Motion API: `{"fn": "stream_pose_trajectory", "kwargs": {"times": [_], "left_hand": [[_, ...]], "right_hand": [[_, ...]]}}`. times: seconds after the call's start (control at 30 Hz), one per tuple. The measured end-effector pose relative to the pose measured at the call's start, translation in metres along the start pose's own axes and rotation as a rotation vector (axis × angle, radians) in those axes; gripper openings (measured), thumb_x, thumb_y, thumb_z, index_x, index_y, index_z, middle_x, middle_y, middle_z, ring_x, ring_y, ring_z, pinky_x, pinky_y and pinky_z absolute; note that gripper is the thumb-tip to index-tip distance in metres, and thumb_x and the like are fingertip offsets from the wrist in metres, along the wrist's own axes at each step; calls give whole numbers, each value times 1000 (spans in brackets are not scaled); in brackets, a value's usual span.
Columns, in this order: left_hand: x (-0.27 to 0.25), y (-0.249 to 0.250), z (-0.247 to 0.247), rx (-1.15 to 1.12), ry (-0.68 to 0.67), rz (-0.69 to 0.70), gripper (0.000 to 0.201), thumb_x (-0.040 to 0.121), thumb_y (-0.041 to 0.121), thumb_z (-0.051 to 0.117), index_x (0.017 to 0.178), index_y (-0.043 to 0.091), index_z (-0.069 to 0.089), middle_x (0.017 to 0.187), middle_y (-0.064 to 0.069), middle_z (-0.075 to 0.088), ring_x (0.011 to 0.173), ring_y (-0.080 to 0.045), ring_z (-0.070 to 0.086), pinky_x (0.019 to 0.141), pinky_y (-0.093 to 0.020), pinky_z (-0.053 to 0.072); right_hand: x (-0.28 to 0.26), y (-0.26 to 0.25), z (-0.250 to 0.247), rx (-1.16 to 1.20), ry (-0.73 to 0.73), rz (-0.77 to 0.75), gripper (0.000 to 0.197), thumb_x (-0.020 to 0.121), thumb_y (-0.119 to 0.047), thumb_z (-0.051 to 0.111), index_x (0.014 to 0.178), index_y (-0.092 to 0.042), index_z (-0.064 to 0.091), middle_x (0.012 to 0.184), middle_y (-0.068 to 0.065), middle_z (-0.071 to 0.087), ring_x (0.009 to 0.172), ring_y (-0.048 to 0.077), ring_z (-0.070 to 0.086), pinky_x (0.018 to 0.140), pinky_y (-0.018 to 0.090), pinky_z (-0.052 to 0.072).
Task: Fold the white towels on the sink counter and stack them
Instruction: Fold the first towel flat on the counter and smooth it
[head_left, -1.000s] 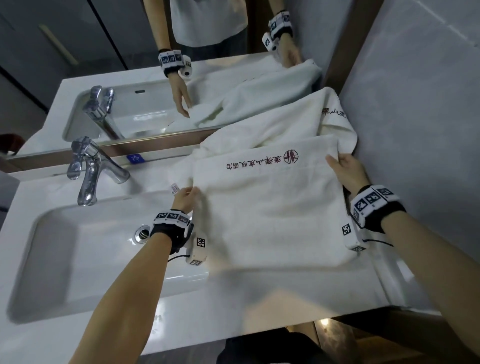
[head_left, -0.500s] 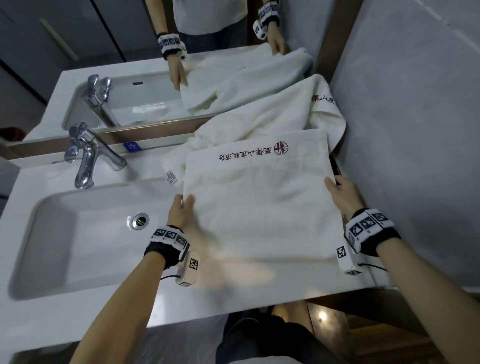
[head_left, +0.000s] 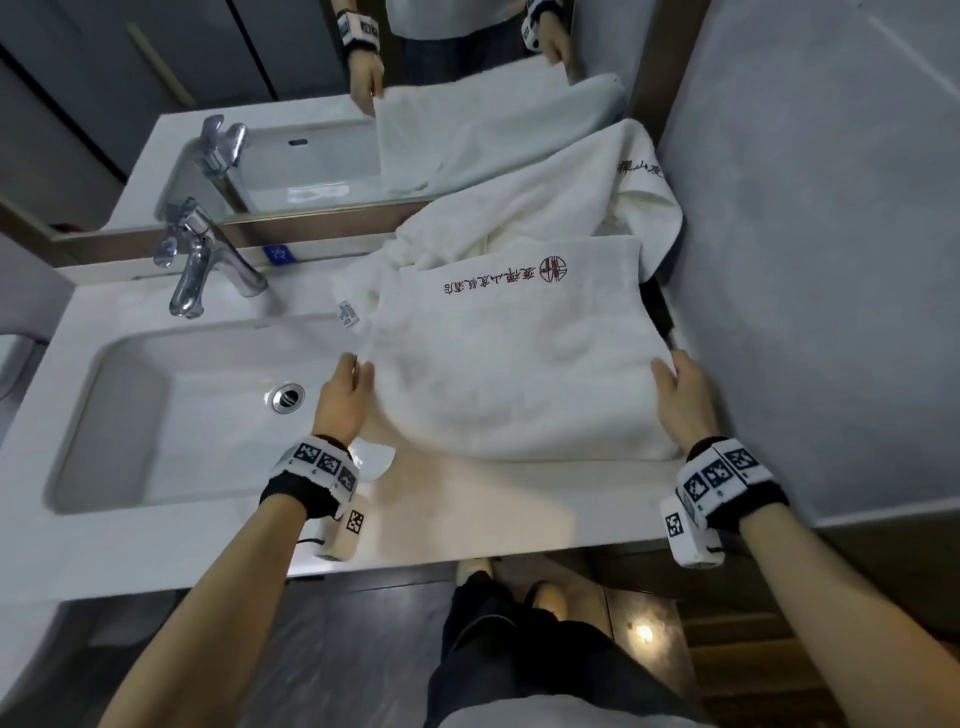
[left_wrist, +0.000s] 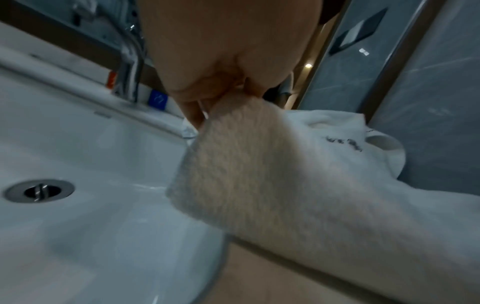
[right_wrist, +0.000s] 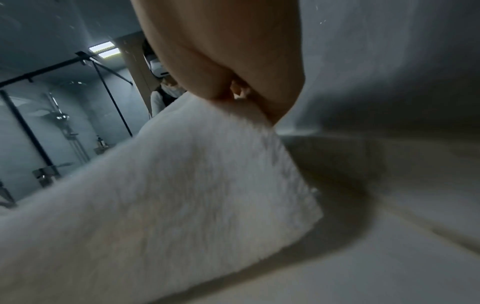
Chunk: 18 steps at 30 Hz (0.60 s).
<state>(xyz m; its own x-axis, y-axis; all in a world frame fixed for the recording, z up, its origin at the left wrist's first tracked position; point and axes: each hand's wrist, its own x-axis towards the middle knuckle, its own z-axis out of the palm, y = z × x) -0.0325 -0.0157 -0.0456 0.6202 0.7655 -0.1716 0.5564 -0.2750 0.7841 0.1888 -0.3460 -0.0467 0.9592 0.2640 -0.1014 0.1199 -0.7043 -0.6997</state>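
Note:
A white towel with a dark red logo (head_left: 519, 364) lies folded on the counter to the right of the basin. My left hand (head_left: 349, 382) pinches its left edge, and in the left wrist view that edge of the towel (left_wrist: 259, 174) hangs raised from my left hand (left_wrist: 205, 102) over the basin rim. My right hand (head_left: 675, 387) pinches the right edge close to the wall. The right wrist view shows the towel (right_wrist: 182, 185) lifted under my right hand (right_wrist: 233, 92). A second white towel (head_left: 545, 208) lies crumpled behind the first, against the mirror.
The white sink basin (head_left: 156, 415) with its drain (head_left: 287, 397) and a chrome faucet (head_left: 200, 260) lies to the left. A mirror runs along the back and a grey wall (head_left: 805, 260) closes the right side. A dark object (head_left: 658, 306) lies between towel and wall.
Both hands have moved toward me along the towel's side edges, from its far corners to about its middle. The sides of the towel are now raised off the counter.

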Motion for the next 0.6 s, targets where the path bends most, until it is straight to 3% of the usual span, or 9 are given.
{"fn": "stream_pose_trajectory", "kwargs": {"times": [0.07,0.13,0.2,0.23,0.3,0.37,0.43,0.5,0.6], "left_hand": [[1,6,-5,45,35,-10,21,97,29,38,89,11,42,70,-2,48,69,-25,47,64,-35,35],[-3,4,-8,77,-31,-110,25,97,31,41,103,8,48,90,-10,58,88,-31,56,76,-37,42],[-12,-5,-6,146,-167,-249,37,96,32,46,121,5,47,115,-14,56,109,-34,55,91,-38,43],[-18,-10,-5,191,-234,-297,39,95,31,48,123,3,47,118,-14,53,110,-33,54,93,-38,43],[-32,-21,-1,248,-327,-326,29,95,31,50,106,3,51,104,-13,55,97,-29,55,87,-38,45],[-43,-29,-1,268,-369,-317,29,95,32,49,83,6,48,79,-8,53,80,-26,52,68,-32,43],[-50,-34,-3,259,-371,-298,35,95,33,50,68,13,40,67,-2,44,67,-24,47,54,-28,37],[-53,-36,-6,233,-349,-267,36,95,32,50,66,16,37,66,0,42,62,-21,45,49,-26,35],[-57,-40,-8,209,-282,-246,31,95,32,51,77,10,39,76,-1,42,75,-23,43,59,-29,33]], "right_hand": [[3,-2,-4,61,39,1,22,95,-32,44,89,-14,54,95,17,61,87,29,57,80,40,47],[0,-2,-6,67,-2,65,25,94,-31,46,77,-14,50,83,16,57,79,28,54,73,39,45],[-10,6,-3,24,-101,164,30,94,-30,48,81,-4,55,86,23,60,84,35,58,74,40,45],[-16,11,-1,15,-153,208,34,94,-28,49,90,5,58,95,29,61,90,39,59,77,41,46],[-30,21,2,27,-235,252,42,93,-28,52,95,13,58,98,32,63,94,42,61,74,39,46],[-42,28,0,54,-248,284,41,92,-30,55,87,11,59,94,28,65,82,36,62,65,31,41],[-53,35,-2,49,-243,304,35,89,-30,59,77,2,58,90,24,65,68,26,55,59,29,38],[-64,41,-3,13,-251,300,29,89,-28,59,71,-6,53,80,15,60,69,25,52,60,30,38],[-81,49,-4,16,-219,245,25,91,-20,56,70,-10,47,72,6,51,75,26,51,62,33,36]]}}
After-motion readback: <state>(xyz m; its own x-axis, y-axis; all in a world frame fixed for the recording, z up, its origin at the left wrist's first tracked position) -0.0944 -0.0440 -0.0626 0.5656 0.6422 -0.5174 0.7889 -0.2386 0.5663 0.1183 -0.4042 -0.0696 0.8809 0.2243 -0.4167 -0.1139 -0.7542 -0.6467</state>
